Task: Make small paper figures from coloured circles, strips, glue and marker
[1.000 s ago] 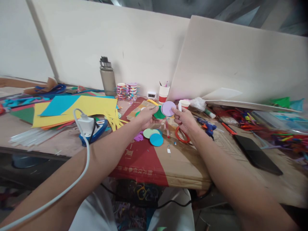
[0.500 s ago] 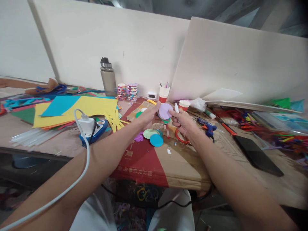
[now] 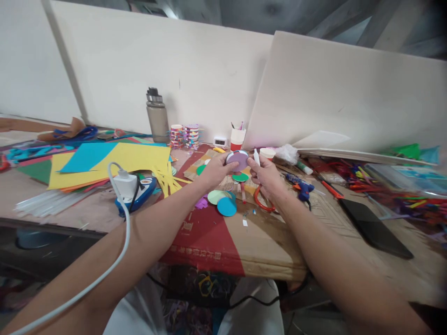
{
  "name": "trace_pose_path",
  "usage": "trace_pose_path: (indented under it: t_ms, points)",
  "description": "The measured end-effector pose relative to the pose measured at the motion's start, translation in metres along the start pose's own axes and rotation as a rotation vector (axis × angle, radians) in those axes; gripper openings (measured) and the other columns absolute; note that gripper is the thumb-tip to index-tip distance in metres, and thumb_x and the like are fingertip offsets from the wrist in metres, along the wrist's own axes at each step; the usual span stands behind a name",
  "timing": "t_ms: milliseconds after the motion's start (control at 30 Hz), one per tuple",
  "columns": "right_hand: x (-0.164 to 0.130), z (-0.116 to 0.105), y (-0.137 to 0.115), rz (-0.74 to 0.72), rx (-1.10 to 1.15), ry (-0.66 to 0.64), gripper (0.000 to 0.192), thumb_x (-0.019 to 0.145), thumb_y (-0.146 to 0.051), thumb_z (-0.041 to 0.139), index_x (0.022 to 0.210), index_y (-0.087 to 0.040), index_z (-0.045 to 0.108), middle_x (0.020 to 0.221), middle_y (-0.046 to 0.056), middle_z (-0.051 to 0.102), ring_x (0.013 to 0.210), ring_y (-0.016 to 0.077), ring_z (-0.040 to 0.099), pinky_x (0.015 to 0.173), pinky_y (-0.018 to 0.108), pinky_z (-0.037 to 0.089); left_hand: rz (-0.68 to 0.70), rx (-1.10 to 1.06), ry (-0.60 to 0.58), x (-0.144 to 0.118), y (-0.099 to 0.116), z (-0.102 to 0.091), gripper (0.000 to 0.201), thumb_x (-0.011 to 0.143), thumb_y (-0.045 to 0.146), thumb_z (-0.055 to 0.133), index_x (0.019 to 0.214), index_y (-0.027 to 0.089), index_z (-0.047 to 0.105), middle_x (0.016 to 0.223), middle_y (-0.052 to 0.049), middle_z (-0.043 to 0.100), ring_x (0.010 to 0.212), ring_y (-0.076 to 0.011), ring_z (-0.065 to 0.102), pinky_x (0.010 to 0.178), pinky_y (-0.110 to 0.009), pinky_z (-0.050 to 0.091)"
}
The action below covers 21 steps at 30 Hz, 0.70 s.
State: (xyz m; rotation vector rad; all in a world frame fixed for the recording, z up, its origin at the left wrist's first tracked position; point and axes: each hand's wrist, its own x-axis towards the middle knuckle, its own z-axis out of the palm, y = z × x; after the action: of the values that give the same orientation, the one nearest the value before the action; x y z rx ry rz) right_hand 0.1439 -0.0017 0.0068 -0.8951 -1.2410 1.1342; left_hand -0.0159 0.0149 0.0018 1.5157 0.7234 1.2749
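My left hand (image 3: 213, 170) holds a lilac paper disc (image 3: 237, 159) by its edge above the cardboard sheet (image 3: 223, 232). My right hand (image 3: 266, 173) grips a small white glue tube (image 3: 256, 157), its tip up beside the disc, and its fingers touch the disc's right edge. A green paper disc (image 3: 240, 177) lies flat on the cardboard just below the lilac one. Pale green (image 3: 215, 196) and blue discs (image 3: 226, 207) lie closer to me, with orange-handled scissors (image 3: 262, 201) under my right wrist.
Yellow and blue paper sheets (image 3: 115, 160) and a charger with a white cable (image 3: 126, 185) lie left. A grey bottle (image 3: 157, 116), tape rolls (image 3: 184, 135) and a red-and-white cup (image 3: 237, 138) stand at the back. A blue glue gun (image 3: 300, 188) and a black tablet (image 3: 373, 228) lie right.
The green disc that was held behind the lilac one now lies on the cardboard. Both hands have closed in on the lilac disc, which has tilted flatter.
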Motion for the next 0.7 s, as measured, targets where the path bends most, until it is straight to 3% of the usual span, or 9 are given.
trace_pose_path:
  t_ms: [233, 367, 533, 633, 700]
  points:
    - [-0.001, 0.002, 0.000, -0.036, -0.054, 0.012, 0.042, 0.063, -0.052, 0.077, 0.084, -0.022, 0.058, 0.057, -0.008, 0.039, 0.046, 0.0058, 0.031, 0.040, 0.020, 0.017, 0.069, 0.037, 0.070, -0.004, 0.011, 0.001, 0.025, 0.075, 0.022, 0.073, 0.099, 0.016, 0.068, 0.096, -0.003, 0.067, 0.095, -0.0177, 0.062, 0.081, -0.027, 0.056]
    - [0.000, 0.002, -0.002, -0.013, -0.014, 0.026, 0.042, 0.064, -0.052, 0.077, 0.082, -0.022, 0.055, 0.061, -0.007, 0.040, 0.047, 0.0054, 0.033, 0.039, 0.019, 0.017, -0.119, -0.292, 0.012, -0.001, 0.010, -0.001, 0.028, 0.080, 0.025, 0.071, 0.105, 0.014, 0.065, 0.101, -0.008, 0.069, 0.088, -0.0185, 0.066, 0.069, -0.029, 0.059]
    - [-0.001, 0.001, -0.005, -0.009, 0.059, 0.031, 0.035, 0.073, -0.051, 0.066, 0.087, -0.021, 0.056, 0.076, -0.003, 0.048, 0.051, 0.0055, 0.036, 0.039, 0.019, 0.017, -0.297, -0.554, 0.147, 0.003, 0.013, -0.006, 0.011, 0.088, 0.019, 0.060, 0.097, 0.012, 0.063, 0.094, -0.009, 0.071, 0.080, -0.0140, 0.067, 0.066, -0.024, 0.058]
    - [-0.005, 0.003, -0.006, -0.072, -0.112, 0.047, 0.031, 0.076, -0.047, 0.065, 0.093, -0.022, 0.057, 0.073, -0.004, 0.048, 0.054, 0.0078, 0.038, 0.042, 0.020, 0.027, -0.254, -0.546, 0.136, 0.001, 0.014, -0.004, 0.012, 0.087, 0.017, 0.062, 0.098, 0.013, 0.063, 0.096, -0.008, 0.071, 0.083, -0.0138, 0.067, 0.075, -0.028, 0.058]
    - [-0.009, 0.006, -0.006, -0.214, -0.314, 0.100, 0.031, 0.077, -0.044, 0.067, 0.096, -0.021, 0.057, 0.073, -0.003, 0.051, 0.061, 0.0108, 0.044, 0.052, 0.023, 0.038, -0.190, -0.499, 0.106, -0.001, 0.012, -0.001, 0.018, 0.083, 0.017, 0.068, 0.100, 0.013, 0.063, 0.099, -0.007, 0.071, 0.088, -0.0143, 0.067, 0.083, -0.032, 0.057]
